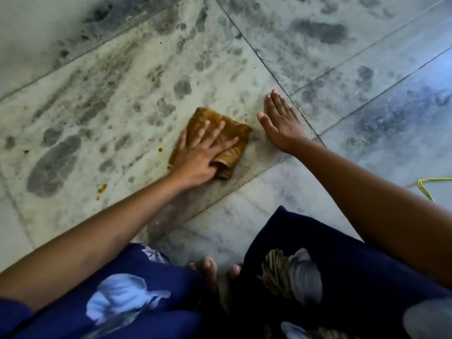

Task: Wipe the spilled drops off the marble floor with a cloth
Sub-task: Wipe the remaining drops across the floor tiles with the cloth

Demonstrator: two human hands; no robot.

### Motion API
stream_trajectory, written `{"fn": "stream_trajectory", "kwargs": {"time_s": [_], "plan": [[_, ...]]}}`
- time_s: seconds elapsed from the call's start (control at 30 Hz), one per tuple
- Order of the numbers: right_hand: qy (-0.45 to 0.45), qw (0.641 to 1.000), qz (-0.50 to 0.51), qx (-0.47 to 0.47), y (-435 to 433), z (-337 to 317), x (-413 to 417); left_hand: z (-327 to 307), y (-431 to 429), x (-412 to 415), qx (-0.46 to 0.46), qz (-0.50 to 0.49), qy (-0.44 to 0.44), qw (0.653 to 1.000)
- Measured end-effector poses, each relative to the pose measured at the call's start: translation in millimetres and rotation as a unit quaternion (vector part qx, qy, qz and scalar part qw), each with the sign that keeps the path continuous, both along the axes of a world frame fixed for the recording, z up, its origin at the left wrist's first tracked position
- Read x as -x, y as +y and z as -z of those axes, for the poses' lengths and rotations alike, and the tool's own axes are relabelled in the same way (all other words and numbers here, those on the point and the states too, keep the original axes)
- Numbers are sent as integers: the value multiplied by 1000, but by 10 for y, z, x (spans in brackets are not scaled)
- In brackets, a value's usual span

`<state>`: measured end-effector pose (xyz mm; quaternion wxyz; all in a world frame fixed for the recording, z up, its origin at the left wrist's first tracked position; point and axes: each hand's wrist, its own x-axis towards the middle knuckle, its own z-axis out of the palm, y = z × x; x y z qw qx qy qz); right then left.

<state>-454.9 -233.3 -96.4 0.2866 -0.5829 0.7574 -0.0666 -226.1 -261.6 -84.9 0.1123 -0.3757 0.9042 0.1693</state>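
A folded brown-orange cloth (221,129) lies on the marble floor (102,99) near the middle of the view. My left hand (200,152) presses flat on the cloth with straight, spread fingers. My right hand (280,122) rests flat on the bare floor just right of the cloth, fingers straight. Small orange drops sit on the floor left of the cloth: one drop (160,150) close to my left hand, another (168,167) by the wrist, and a small cluster of drops (102,188) further down left.
The marble slabs carry grey blotches and dark joint lines (269,69). My knees in blue flowered fabric (137,289) and bare toes (208,267) fill the bottom. A yellow cord (425,189) lies at the right edge.
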Motion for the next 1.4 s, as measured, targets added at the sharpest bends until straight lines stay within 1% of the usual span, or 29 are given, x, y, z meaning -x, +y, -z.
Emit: {"fn": "stream_trajectory", "kwargs": {"time_s": [0.03,0.1,0.17,0.23,0.27,0.37,0.47,0.53,0.6,0.67,0.73,0.77,0.83,0.9,1.0,1.07,1.13,1.17,1.3,1.33,1.4], "plan": [[2,1000,-7,1,42,-8,-9,5,-119,-119,13,-13,-10,1000],[5,1000,-14,4,100,-14,-26,3,-446,-231,19,-79,-27,996],[10,1000,-18,2,118,-15,-32,-21,-727,-118,-5,-156,-34,987],[19,1000,-23,-3,122,-20,-27,-52,-777,190,-17,-183,-38,982],[22,999,-25,-3,122,-20,-26,-56,-695,354,-18,-171,-39,984],[19,1000,-11,12,111,1,-43,-22,-95,643,-3,-79,-41,996],[19,1000,0,19,114,29,-40,4,498,425,16,-4,-20,1000],[23,999,-3,22,119,54,-55,33,569,133,24,18,-23,999],[21,999,1,26,124,71,-84,52,364,-122,35,-15,-33,999],[22,999,-4,30,136,68,-140,45,8,-233,38,-95,-41,994],[24,999,-27,38,145,55,-221,18,-333,-172,32,-176,-38,983],[22,998,-37,41,132,46,-256,0,-434,-78,31,-196,-34,979],[10,998,-42,48,77,27,-306,-25,-396,139,38,-180,-41,982],[2,997,-31,64,-7,8,-362,-5,-69,232,49,-118,-44,991],[-5,997,-24,69,-136,-15,-428,70,550,-17,59,-27,-16,998],[9,997,-55,60,-176,-6,-496,106,779,-321,64,-22,1,998],[22,994,-96,57,-180,26,-572,121,692,-576,80,-47,-13,996],[22,992,-113,57,-173,53,-622,117,560,-656,81,-75,-27,994],[23,987,-148,53,-159,125,-737,-13,-41,-617,52,-230,-48,971],[30,986,-154,55,-167,127,-739,-23,-63,-559,46,-246,-54,967],[42,984,-162,60,-171,132,-705,-28,136,-418,34,-220,-61,973]]}}
